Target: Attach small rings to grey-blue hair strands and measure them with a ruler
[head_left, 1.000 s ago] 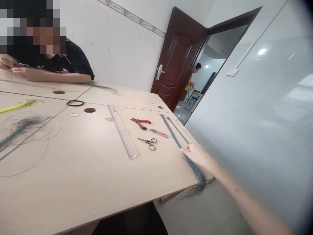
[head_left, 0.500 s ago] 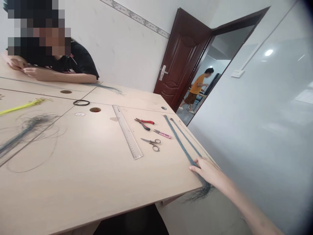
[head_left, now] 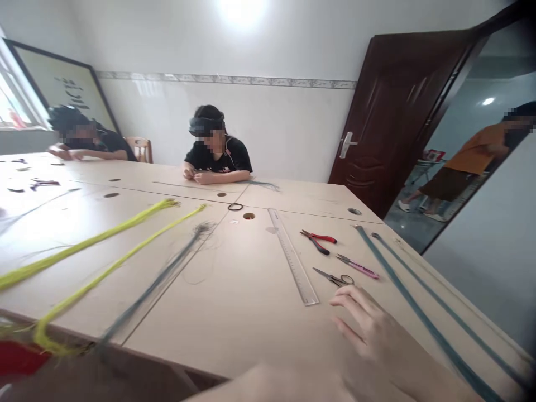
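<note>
My right hand [head_left: 371, 329] is low over the pale wooden table [head_left: 234, 318], fingers spread and holding nothing. Its fingertips are close to the small scissors [head_left: 335, 277] and the near end of the clear ruler [head_left: 293, 257]. A pink cutter [head_left: 358, 268] and red-handled pliers [head_left: 318, 240] lie just beyond. Two long blue-grey strand bundles [head_left: 419, 318] run along the table's right side, to the right of my hand. A blurred pale forearm [head_left: 259, 385] crosses the bottom edge; its hand does not show.
Yellow strand bundles [head_left: 96, 240] and a loose grey-blue bundle [head_left: 159, 279] stretch across the left of the table. A black ring [head_left: 235, 206] lies by a cable hole. Two seated people [head_left: 215, 151] work at the far side. A person in orange [head_left: 473, 162] stands beyond the open brown door [head_left: 389, 123].
The view has swung left and downward, showing more of the table. My right hand has left the blue strand bundle and moved left, now spread near the scissors.
</note>
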A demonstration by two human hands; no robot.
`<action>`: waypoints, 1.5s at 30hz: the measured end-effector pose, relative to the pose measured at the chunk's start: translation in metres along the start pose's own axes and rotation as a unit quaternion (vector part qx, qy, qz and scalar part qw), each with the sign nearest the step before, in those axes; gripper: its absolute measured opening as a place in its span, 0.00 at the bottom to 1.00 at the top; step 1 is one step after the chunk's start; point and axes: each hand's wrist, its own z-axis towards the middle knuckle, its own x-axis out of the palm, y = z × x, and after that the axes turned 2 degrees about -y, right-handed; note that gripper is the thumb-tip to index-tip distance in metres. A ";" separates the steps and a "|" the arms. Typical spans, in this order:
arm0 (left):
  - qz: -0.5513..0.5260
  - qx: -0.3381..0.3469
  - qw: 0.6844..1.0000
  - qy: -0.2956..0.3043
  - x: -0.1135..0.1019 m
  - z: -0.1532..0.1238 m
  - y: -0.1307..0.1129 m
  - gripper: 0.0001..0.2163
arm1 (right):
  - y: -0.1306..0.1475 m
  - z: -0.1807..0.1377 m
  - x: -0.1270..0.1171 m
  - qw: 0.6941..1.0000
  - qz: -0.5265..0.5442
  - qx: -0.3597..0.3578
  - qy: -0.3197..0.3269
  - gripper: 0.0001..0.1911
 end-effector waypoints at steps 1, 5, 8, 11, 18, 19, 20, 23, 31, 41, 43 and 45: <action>0.024 -0.027 0.999 -0.029 -0.019 -0.004 0.007 0.11 | 0.003 0.008 -0.001 0.999 0.010 -0.027 0.014 0.10; 0.132 -0.171 0.959 -0.184 -0.092 -0.018 0.056 0.09 | 0.009 0.046 -0.007 0.996 0.028 -0.075 0.034 0.10; 0.219 -0.308 0.874 -0.305 -0.133 -0.034 0.109 0.12 | 0.017 0.083 -0.018 0.995 0.025 -0.088 0.038 0.10; 0.273 -0.415 0.785 -0.369 -0.152 -0.055 0.157 0.16 | 0.031 0.129 -0.024 0.994 0.008 -0.104 0.039 0.09; 0.315 -0.533 0.682 -0.389 -0.151 -0.087 0.206 0.23 | 0.083 0.239 0.006 0.983 -0.041 -0.165 0.073 0.09; 0.313 -0.543 0.677 -0.384 -0.150 -0.087 0.209 0.23 | 0.092 0.253 0.014 0.981 -0.047 -0.171 0.077 0.10; 0.310 -0.552 0.675 -0.379 -0.148 -0.087 0.212 0.24 | 0.100 0.268 0.022 0.980 -0.053 -0.175 0.082 0.10; 0.297 -0.568 0.677 -0.362 -0.142 -0.084 0.218 0.25 | 0.122 0.307 0.046 0.977 -0.066 -0.178 0.096 0.11; 0.296 -0.549 0.706 -0.335 -0.135 -0.075 0.213 0.24 | 0.151 0.368 0.099 0.971 -0.070 -0.175 0.150 0.12; 0.290 -0.533 0.716 -0.344 -0.131 -0.073 0.213 0.26 | 0.160 0.400 0.123 0.961 -0.074 -0.191 0.187 0.13; 0.287 -0.534 0.715 -0.347 -0.131 -0.073 0.216 0.26 | 0.167 0.402 0.126 0.958 -0.075 -0.203 0.190 0.13; 0.283 -0.536 0.715 -0.348 -0.131 -0.072 0.217 0.26 | 0.174 0.403 0.128 0.954 -0.078 -0.213 0.197 0.13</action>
